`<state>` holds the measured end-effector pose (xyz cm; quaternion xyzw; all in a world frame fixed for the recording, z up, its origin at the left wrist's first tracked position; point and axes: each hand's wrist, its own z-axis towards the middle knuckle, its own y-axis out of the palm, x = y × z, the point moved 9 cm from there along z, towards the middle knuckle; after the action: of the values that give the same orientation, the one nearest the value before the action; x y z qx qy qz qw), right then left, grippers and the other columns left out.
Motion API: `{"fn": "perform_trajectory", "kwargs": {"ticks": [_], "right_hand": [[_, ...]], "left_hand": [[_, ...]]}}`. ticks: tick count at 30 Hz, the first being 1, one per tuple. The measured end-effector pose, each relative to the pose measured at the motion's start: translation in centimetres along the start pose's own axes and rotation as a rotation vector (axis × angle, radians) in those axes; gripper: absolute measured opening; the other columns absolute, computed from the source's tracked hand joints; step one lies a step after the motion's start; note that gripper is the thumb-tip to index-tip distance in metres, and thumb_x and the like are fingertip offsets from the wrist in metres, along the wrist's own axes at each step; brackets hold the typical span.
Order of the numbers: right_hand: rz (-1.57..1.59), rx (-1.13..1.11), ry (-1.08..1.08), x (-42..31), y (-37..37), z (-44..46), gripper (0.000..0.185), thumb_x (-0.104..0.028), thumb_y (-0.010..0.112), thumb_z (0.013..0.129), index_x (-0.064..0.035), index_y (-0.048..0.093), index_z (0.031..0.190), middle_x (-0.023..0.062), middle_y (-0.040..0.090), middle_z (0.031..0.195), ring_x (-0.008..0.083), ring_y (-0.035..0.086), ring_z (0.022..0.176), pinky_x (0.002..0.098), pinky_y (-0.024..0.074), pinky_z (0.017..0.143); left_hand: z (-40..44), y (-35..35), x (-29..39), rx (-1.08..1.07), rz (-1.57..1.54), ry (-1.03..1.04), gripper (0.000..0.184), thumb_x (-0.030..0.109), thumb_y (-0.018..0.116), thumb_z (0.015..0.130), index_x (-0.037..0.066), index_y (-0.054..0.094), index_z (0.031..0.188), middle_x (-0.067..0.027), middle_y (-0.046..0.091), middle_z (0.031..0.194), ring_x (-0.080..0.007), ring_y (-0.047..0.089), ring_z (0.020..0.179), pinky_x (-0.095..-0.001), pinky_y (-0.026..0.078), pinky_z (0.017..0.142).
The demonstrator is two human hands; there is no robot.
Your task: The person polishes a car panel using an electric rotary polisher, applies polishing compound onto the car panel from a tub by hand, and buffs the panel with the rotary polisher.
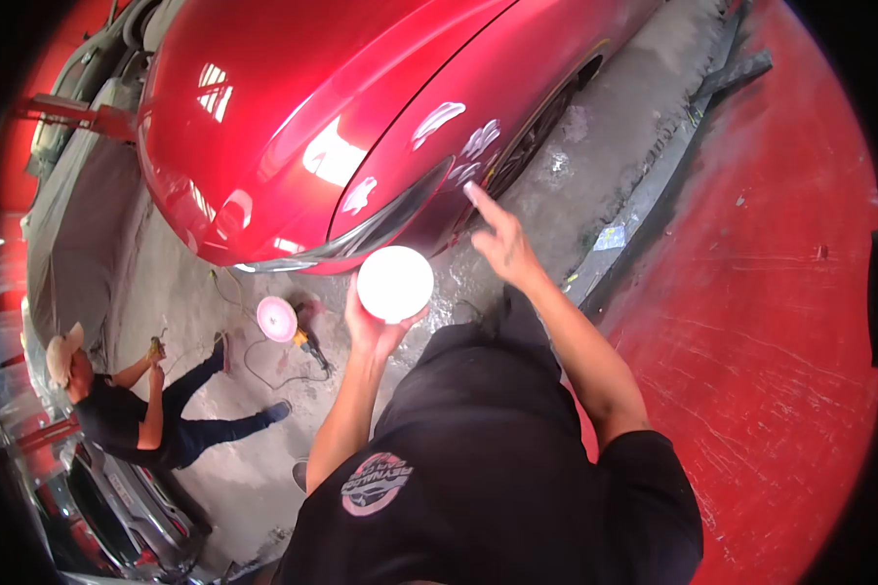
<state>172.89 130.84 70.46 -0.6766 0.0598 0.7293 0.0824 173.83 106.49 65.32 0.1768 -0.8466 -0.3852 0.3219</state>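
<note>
My left hand [372, 330] is closed around a white round tub [395, 285], seen from above and too bright to show its contents. My right hand [503, 244] reaches toward the red car fender [415, 180], index finger stretched out with something whitish on its tip. That fingertip is close to the car's side; whether it touches cannot be made out. White smears of paste [437, 124] lie in several spots on the fender around the headlight [400, 210].
A polisher [305, 343] with a pink-white round pad and a cord lies on the concrete floor. To the left, another person [141, 405] in a cap holds a small object. A red wall [751, 322] rises on the right; other cars stand at left.
</note>
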Motion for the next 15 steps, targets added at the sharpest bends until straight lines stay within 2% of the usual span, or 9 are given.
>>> {"fn": "perform_trajectory", "kwargs": {"ticks": [1, 3, 4, 6, 9, 11, 13, 14, 15], "right_hand": [[-0.127, -0.131, -0.082, -3.8, 1.0, -1.6, 0.072, 0.002, 0.054, 0.082, 0.0098, 0.044, 0.153, 0.0225, 0.059, 0.149, 0.0285, 0.05, 0.147, 0.0395, 0.0341, 0.124], [-0.443, -0.347, -0.387, -8.4, 4.6, -4.9, 0.065, -0.001, 0.059, 0.082, 0.0085, 0.053, 0.146, 0.0243, 0.058, 0.148, 0.0367, 0.05, 0.146, 0.0508, 0.03, 0.127], [-0.455, -0.339, -0.391, -8.8, 5.4, -5.6, 0.065, -0.001, 0.059, 0.082, 0.0085, 0.053, 0.146, 0.0243, 0.058, 0.148, 0.0367, 0.05, 0.146, 0.0508, 0.03, 0.127], [-0.809, -0.432, -0.482, -8.6, 7.5, -6.4, 0.057, -0.005, 0.067, 0.082, 0.0063, 0.06, 0.137, 0.0259, 0.061, 0.142, 0.0409, 0.053, 0.14, 0.0574, 0.0263, 0.127], [-1.046, -0.408, -0.477, -7.3, 6.9, -5.5, 0.055, -0.01, 0.071, 0.08, 0.0041, 0.064, 0.133, 0.0248, 0.064, 0.138, 0.0391, 0.058, 0.135, 0.0571, 0.0251, 0.128], [-1.012, -0.441, -0.449, -8.4, 5.4, -5.1, 0.049, -0.005, 0.066, 0.081, 0.006, 0.065, 0.129, 0.0248, 0.066, 0.134, 0.0414, 0.06, 0.13, 0.0587, 0.0274, 0.127], [-0.574, -0.494, -0.272, -8.6, 3.0, -3.5, 0.045, -0.011, 0.061, 0.088, 0.007, 0.069, 0.128, 0.0285, 0.067, 0.133, 0.0377, 0.062, 0.132, 0.0533, 0.0322, 0.125], [-0.576, -0.494, -0.283, -8.3, 1.7, -2.6, 0.045, -0.011, 0.061, 0.088, 0.007, 0.069, 0.128, 0.0285, 0.067, 0.133, 0.0377, 0.062, 0.132, 0.0533, 0.0322, 0.125], [-0.337, -0.372, -0.229, -7.9, -0.9, -1.1, 0.047, -0.01, 0.059, 0.087, 0.007, 0.069, 0.129, 0.0268, 0.066, 0.136, 0.0345, 0.062, 0.133, 0.0498, 0.0348, 0.124]], "left_hand": [[0.8, 0.1, -0.4, 0.043, 0.049, -0.009, 0.076, 0.07, 0.041, 0.101, 0.015, 0.052, 0.151, -0.017, 0.059, 0.147, -0.0387, 0.061, 0.13, -0.0604, 0.055, 0.091], [2.4, 0.5, -1.5, 0.018, 0.015, -0.042, 0.076, 0.07, 0.041, 0.102, 0.014, 0.052, 0.152, -0.0166, 0.059, 0.147, -0.0374, 0.06, 0.131, -0.0599, 0.054, 0.094], [3.0, 1.3, -2.0, -0.014, -0.006, -0.073, 0.076, 0.069, 0.04, 0.103, 0.013, 0.051, 0.152, -0.0163, 0.059, 0.148, -0.0361, 0.059, 0.132, -0.0594, 0.052, 0.097], [4.1, 3.1, -2.7, -0.027, -0.009, -0.074, 0.076, 0.069, 0.04, 0.103, 0.012, 0.051, 0.152, -0.0161, 0.059, 0.148, -0.0357, 0.059, 0.133, -0.0569, 0.052, 0.099], [5.1, 5.7, -3.1, -0.037, 0.025, -0.07, 0.077, 0.068, 0.039, 0.103, 0.009, 0.052, 0.151, -0.016, 0.059, 0.147, -0.0351, 0.058, 0.133, -0.0516, 0.05, 0.104], [6.0, 6.1, -3.8, -0.057, 0.014, -0.113, 0.076, 0.068, 0.039, 0.104, 0.01, 0.053, 0.15, -0.0163, 0.06, 0.146, -0.0346, 0.059, 0.131, -0.0516, 0.052, 0.1], [6.9, 6.9, -3.9, -0.089, 0.024, -0.128, 0.076, 0.068, 0.038, 0.103, 0.01, 0.052, 0.15, -0.0173, 0.061, 0.144, -0.0342, 0.061, 0.128, -0.0525, 0.054, 0.095], [7.3, 7.9, -4.0, -0.154, 0.019, -0.135, 0.076, 0.069, 0.038, 0.103, 0.012, 0.052, 0.15, -0.017, 0.062, 0.143, -0.0347, 0.062, 0.127, -0.0536, 0.054, 0.093], [7.6, 9.1, -4.1, -0.217, 0.016, -0.142, 0.076, 0.07, 0.038, 0.103, 0.013, 0.052, 0.15, -0.0166, 0.062, 0.143, -0.0352, 0.063, 0.125, -0.0548, 0.055, 0.091]]}}
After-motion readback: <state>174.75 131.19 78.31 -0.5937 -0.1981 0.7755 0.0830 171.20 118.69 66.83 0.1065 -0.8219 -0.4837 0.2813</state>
